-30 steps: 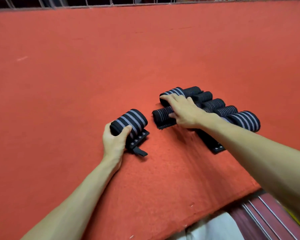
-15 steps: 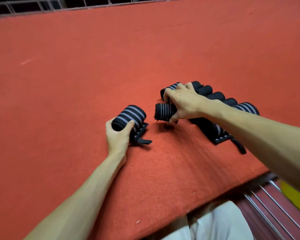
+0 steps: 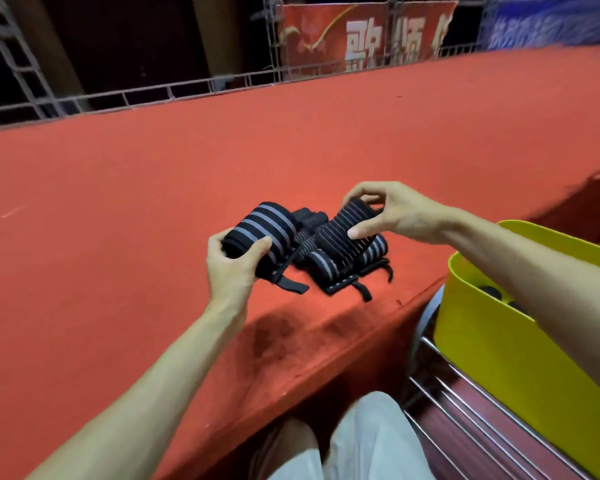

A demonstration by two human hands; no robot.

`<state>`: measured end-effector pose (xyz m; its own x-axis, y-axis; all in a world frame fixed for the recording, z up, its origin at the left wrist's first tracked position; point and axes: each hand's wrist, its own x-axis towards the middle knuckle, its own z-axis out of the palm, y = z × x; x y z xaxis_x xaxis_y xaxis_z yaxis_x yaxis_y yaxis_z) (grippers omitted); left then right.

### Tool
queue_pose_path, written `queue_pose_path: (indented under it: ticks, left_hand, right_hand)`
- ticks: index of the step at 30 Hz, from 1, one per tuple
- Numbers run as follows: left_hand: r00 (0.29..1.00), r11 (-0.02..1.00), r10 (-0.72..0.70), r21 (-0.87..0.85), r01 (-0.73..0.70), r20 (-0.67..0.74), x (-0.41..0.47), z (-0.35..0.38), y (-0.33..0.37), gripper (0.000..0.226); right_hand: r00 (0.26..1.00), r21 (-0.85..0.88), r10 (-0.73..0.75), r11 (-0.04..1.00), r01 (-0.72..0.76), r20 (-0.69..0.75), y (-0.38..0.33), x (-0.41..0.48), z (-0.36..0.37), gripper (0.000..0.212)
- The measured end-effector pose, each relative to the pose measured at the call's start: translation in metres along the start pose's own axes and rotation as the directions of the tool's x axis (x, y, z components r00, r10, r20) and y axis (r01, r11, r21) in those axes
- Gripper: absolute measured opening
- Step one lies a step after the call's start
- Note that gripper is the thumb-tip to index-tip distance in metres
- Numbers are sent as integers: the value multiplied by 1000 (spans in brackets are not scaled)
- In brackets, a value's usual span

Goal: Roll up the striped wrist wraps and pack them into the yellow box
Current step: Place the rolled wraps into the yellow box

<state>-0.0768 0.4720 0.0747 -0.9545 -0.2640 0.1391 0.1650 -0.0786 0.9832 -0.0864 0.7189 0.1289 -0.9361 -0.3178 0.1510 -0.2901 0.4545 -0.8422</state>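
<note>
Wraps [image 3: 257, 232] held near table edge [image 3: 343, 327], beside box [image 3: 492, 358].

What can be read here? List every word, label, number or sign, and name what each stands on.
"歌颂": large white characters on the red banner behind the railing, soft but readable; a third character at its right edge is cut off and unreadable.
Blue banner: pale characters, too blurred to read.
Striped wrist wraps: no legible label.
Yellow box: no text shows on the visible wall.
</note>
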Motion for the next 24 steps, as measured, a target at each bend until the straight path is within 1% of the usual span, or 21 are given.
queue_pose_path:
  ticks: [1, 2, 5, 8, 10, 14, 17, 18, 21, 24]
  left_hand:
    - [999, 999, 13, -39, -12, 41, -7, 11, 2, 60]
    - [996, 999, 24, -43, -21, 82, -15, 25, 2, 57]
    - [977, 999, 52, -27, -48, 205, -33, 77, 3, 53]
    - [947, 997, 57, 30, -70, 317, -45, 118, 1, 57]
    - [922, 989, 103, 64, -137, 373, -51, 144, -2, 57]
    - [866, 959, 169, 123, -254, 471, -61, 195, -13, 48]
    - [789, 937, 181, 140, -319, 587, -65, 228, -24, 50]
    - [762, 928, 186, 145, -344, 620, -66, 236, -26, 51]
    - [678, 886, 212, 155, -437, 704, -64, 259, -35, 53]
    - [613, 846, 240, 147, -512, 753, -63, 272, -42, 57]
  right_hand:
    - [1000, 36, 17, 999, -17, -7, 6, -11, -12, 33]
    - [999, 57, 29, 998, -27, -24, 13, -26, -27, 31]
    - [991, 127, 105, 987, -95, -78, 32, -69, -67, 29]
    - [973, 183, 206, 966, -185, -102, 50, -103, -101, 28]
    - [965, 200, 235, 957, -210, -116, 64, -122, -120, 25]
    - [930, 277, 349, 911, -307, -117, 95, -157, -146, 24]
    - [897, 346, 435, 856, -385, -80, 120, -180, -157, 19]
    - [886, 338, 456, 849, -406, -82, 129, -184, -158, 19]
    - [831, 197, 546, 831, -520, -106, 163, -194, -159, 20]
    - [743, 62, 662, 749, -659, -97, 197, -197, -155, 24]
